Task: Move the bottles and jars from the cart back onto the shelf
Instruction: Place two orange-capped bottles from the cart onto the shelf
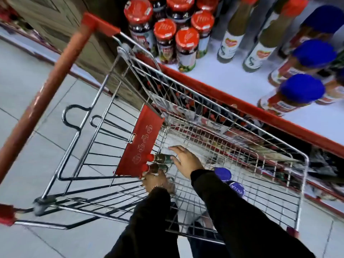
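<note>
Both arms reach down into the wire cart (242, 131). Two dark green bottles with red caps lie on the cart floor against the red child-seat flap (141, 140). The upper bottle (162, 158) lies just left of my right hand (186, 161), whose fingers are spread over its body. My left hand (155, 180) curls around the lower bottle (158, 167). Two blue-lidded jars (222, 173) lie beside my right sleeve. The white shelf (232, 77) stands beyond the cart, holding red-lidded jars (186, 47), tall bottles (232, 38) and blue-lidded jars (301, 90).
The cart's red handle (50, 84) runs along the left, over grey floor tiles (18, 90). The shelf's red front edge (260, 112) lies close against the cart's far side. A lower shelf with packaged goods (320, 164) shows through the wire.
</note>
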The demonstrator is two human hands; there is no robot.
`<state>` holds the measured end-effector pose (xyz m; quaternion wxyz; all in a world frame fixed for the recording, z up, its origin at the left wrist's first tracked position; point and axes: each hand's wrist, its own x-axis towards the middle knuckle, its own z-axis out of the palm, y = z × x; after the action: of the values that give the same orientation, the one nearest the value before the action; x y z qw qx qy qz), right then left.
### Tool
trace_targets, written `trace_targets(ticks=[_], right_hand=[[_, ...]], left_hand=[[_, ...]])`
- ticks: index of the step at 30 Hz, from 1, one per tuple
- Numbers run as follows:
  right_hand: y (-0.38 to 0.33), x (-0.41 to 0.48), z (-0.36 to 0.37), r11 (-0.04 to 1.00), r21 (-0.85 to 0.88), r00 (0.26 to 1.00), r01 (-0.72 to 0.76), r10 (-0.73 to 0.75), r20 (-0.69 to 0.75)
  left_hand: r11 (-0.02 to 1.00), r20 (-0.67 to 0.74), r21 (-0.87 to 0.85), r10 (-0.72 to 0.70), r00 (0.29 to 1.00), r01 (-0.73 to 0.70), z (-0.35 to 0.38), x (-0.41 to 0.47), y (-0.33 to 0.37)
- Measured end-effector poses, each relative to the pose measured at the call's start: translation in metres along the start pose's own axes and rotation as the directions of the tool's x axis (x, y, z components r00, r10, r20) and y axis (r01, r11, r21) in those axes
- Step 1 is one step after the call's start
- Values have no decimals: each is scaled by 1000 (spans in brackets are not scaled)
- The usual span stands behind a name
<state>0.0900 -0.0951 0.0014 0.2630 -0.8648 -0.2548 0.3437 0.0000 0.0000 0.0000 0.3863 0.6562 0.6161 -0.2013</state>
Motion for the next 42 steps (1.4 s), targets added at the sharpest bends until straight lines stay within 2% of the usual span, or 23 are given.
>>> trace_targets(ticks=[2,5,8,13,17,21,25,30,33,37,40,42], right_hand=[[-1,22,14,1000,10,997,-2,1,75],[1,52,33,999,-27,987,16,-12,157],[6,74,48,997,-58,977,58,-44,211],[11,92,62,989,-122,962,88,-53,267],[21,83,61,1000,-2,978,-2,2,209],[34,54,50,987,134,995,-85,78,58],[37,26,34,961,232,983,-147,168,-72],[27,-12,0,941,306,949,-148,222,-226],[13,-37,-23,936,324,925,-135,237,-298],[-6,-69,-55,918,375,886,-131,278,-371],[-20,-91,-81,926,360,853,-116,279,-440],[-31,-104,-99,944,312,812,-110,267,-519]], left_hand=[[991,36,-37,-128,991,129,8,19,3],[959,-8,-202,-204,979,198,22,45,2],[917,-130,-357,-236,963,176,28,58,-5],[920,-191,-357,-243,951,164,29,74,-19],[902,-202,-410,-234,951,135,27,71,-19],[918,-194,-394,-123,973,38,17,63,-12],[930,-187,-363,-16,982,-54,0,49,-3],[921,-142,-272,248,958,-279,-26,20,11],[874,-92,-234,416,905,-425,-47,2,17],[757,-50,-293,598,800,-584,-69,-31,33],[659,-12,-338,711,703,-672,-84,-57,53],[578,-25,-296,791,611,-760,-92,-72,67]])
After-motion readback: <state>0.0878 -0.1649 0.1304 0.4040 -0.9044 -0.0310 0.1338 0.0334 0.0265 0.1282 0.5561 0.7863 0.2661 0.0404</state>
